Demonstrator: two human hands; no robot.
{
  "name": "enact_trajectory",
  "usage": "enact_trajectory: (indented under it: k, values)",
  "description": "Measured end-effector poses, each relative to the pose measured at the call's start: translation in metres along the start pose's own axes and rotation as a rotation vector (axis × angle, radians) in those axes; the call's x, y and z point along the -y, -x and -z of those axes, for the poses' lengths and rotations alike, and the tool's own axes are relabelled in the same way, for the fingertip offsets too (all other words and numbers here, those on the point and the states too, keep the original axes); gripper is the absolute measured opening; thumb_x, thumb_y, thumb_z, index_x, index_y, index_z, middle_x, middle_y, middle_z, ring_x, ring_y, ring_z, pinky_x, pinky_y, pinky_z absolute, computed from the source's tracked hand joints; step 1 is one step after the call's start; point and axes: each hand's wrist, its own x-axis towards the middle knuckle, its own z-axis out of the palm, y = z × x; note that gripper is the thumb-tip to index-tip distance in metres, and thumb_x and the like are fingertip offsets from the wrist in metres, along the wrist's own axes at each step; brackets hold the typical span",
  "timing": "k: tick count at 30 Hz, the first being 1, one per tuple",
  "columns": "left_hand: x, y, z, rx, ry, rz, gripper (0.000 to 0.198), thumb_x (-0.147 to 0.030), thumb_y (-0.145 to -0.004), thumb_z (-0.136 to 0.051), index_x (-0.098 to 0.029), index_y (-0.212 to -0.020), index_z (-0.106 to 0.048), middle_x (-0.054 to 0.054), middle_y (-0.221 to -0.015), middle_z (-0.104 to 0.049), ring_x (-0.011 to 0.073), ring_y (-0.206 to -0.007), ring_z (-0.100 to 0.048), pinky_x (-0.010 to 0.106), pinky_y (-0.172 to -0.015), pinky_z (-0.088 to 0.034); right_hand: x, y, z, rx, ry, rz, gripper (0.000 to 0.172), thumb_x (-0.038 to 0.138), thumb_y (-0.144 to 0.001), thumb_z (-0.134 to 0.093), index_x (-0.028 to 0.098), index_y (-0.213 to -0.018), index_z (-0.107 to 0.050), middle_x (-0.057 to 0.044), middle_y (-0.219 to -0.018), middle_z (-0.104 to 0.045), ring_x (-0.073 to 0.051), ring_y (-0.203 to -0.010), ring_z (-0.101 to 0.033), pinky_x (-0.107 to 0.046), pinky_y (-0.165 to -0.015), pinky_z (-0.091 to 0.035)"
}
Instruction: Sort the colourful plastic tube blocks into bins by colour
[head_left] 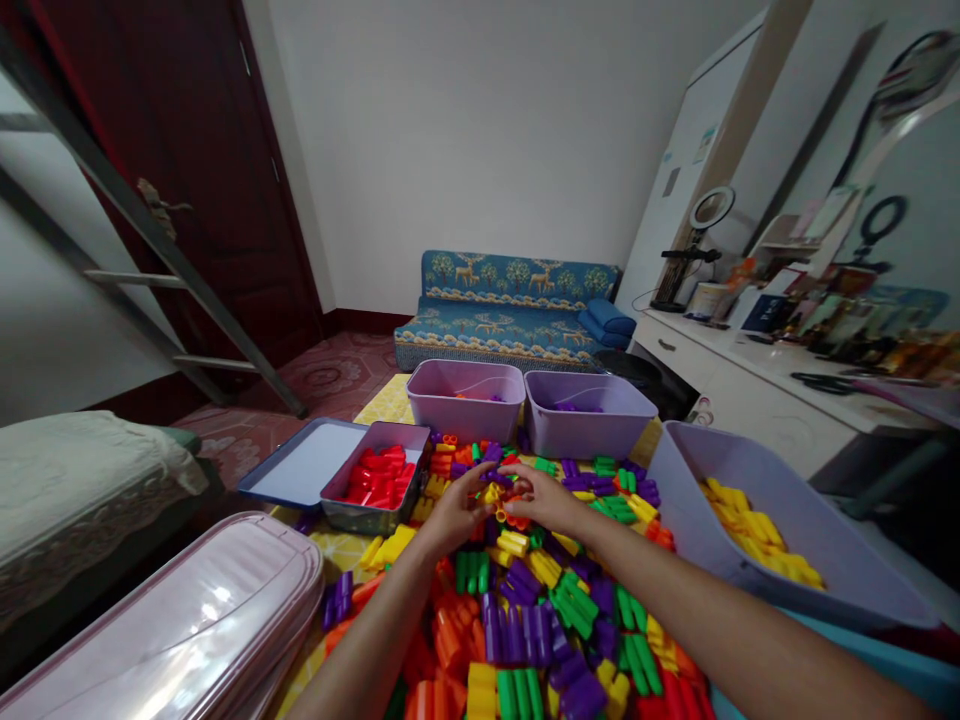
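Both my hands meet over a heap of plastic blocks (pixel 525 610) in red, orange, yellow, green and purple. My left hand (pixel 454 508) has its fingers curled around small blocks, a yellow one showing at its fingertips. My right hand (pixel 541 497) is closed too, pinching blocks right against the left hand; orange and yellow pieces show beneath it. I cannot tell exactly which block each hand grips.
A bin of red blocks (pixel 375 478) sits left of my hands on a blue tray (pixel 296 462). Two purple bins (pixel 465 398) (pixel 589 410) stand behind the heap. A bin with yellow blocks (pixel 757 530) lies right. A pink case (pixel 187 620) is near left.
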Motion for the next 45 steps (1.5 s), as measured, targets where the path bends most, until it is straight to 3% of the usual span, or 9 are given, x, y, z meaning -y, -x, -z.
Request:
enact_trajectory:
  k: [6, 13, 18, 21, 24, 28, 34, 40, 45]
  values:
    - [-0.003, 0.003, -0.003, -0.101, -0.197, 0.021, 0.063, -0.02, -0.072, -0.067, -0.017, -0.132, -0.049, 0.014, -0.111, -0.064, 0.0259, -0.107, -0.058, 0.034, -0.081, -0.051, -0.001, 0.002, -0.004, -0.114, 0.177, -0.016, 0.053, 0.01, -0.063, -0.067, 0.014, -0.114, -0.057, 0.0, -0.08, -0.061, -0.013, -0.07, -0.058, -0.023, -0.06, -0.043]
    - [-0.002, 0.007, -0.004, -0.202, -0.531, -0.036, 0.055, -0.033, -0.078, -0.062, -0.013, -0.128, -0.053, 0.016, -0.116, -0.061, 0.0277, -0.105, -0.058, 0.041, -0.091, -0.046, 0.02, 0.011, 0.007, -0.07, 0.719, -0.082, 0.004, 0.016, -0.06, -0.072, 0.015, -0.062, -0.069, -0.002, -0.06, -0.064, -0.016, -0.062, -0.059, -0.023, -0.053, -0.035]
    - [0.003, 0.009, -0.003, -0.159, -0.586, -0.094, 0.043, -0.035, -0.083, -0.057, -0.015, -0.12, -0.06, 0.015, -0.119, -0.056, 0.0253, -0.111, -0.055, 0.038, -0.097, -0.043, 0.053, 0.002, 0.054, -0.318, 0.803, 0.011, 0.016, 0.033, -0.07, -0.068, 0.018, -0.074, -0.072, -0.005, -0.069, -0.069, -0.018, -0.067, -0.063, -0.023, -0.054, -0.037]
    - [0.007, 0.008, -0.003, -0.14, -0.596, -0.098, 0.036, -0.035, -0.084, -0.056, -0.017, -0.114, -0.064, 0.013, -0.118, -0.057, 0.0241, -0.11, -0.056, 0.037, -0.096, -0.044, 0.065, -0.013, 0.086, -0.498, 0.615, 0.012, 0.021, 0.027, -0.078, -0.059, 0.016, -0.091, -0.071, -0.004, -0.069, -0.071, -0.014, -0.057, -0.064, -0.02, -0.052, -0.042]
    - [0.008, 0.007, -0.003, -0.145, -0.593, -0.096, 0.034, -0.03, -0.084, -0.056, -0.016, -0.114, -0.064, 0.014, -0.12, -0.057, 0.0241, -0.111, -0.056, 0.037, -0.096, -0.044, 0.063, -0.027, 0.11, -0.657, 0.533, -0.025, 0.032, 0.017, -0.082, -0.051, 0.013, -0.11, -0.066, -0.006, -0.082, -0.074, -0.013, -0.059, -0.066, -0.02, -0.056, -0.047]
    - [0.003, 0.001, -0.001, -0.171, -0.575, -0.087, 0.032, -0.014, -0.074, -0.062, -0.015, -0.106, -0.068, 0.013, -0.11, -0.063, 0.0234, -0.102, -0.059, 0.036, -0.093, -0.045, 0.046, -0.033, 0.123, -0.756, 0.628, -0.026, 0.03, 0.013, -0.078, -0.053, 0.012, -0.102, -0.07, -0.01, -0.092, -0.073, -0.017, -0.069, -0.068, -0.027, -0.073, -0.05]
    - [-0.008, -0.019, -0.001, -0.393, -0.186, 0.026, 0.028, -0.02, -0.075, -0.061, -0.014, -0.101, -0.07, 0.009, -0.095, -0.07, 0.0211, -0.087, -0.064, 0.033, -0.079, -0.05, 0.031, -0.035, 0.117, -0.741, 0.709, -0.03, 0.033, 0.01, -0.076, -0.051, 0.014, -0.102, -0.071, -0.008, -0.084, -0.074, -0.019, -0.076, -0.067, -0.028, -0.078, -0.047]
    - [-0.013, -0.034, -0.011, -0.347, 0.592, 0.059, 0.063, -0.024, -0.077, -0.063, -0.024, -0.137, -0.043, 0.013, -0.143, -0.043, 0.0218, -0.114, -0.059, 0.033, -0.091, -0.05, 0.034, -0.036, 0.113, -0.713, 0.71, -0.016, 0.035, 0.01, -0.076, -0.049, 0.014, -0.103, -0.07, -0.007, -0.082, -0.073, -0.019, -0.077, -0.066, -0.027, -0.079, -0.046]
    - [-0.011, -0.036, -0.01, -0.296, 0.414, -0.007, 0.058, -0.031, -0.084, -0.054, -0.027, -0.14, -0.038, 0.008, -0.149, -0.035, 0.0247, -0.127, -0.048, 0.039, -0.102, -0.044, 0.032, -0.034, 0.114, -0.729, 0.645, 0.007, 0.034, 0.008, -0.074, -0.05, 0.015, -0.099, -0.071, -0.007, -0.082, -0.073, -0.019, -0.077, -0.066, -0.029, -0.08, -0.047]
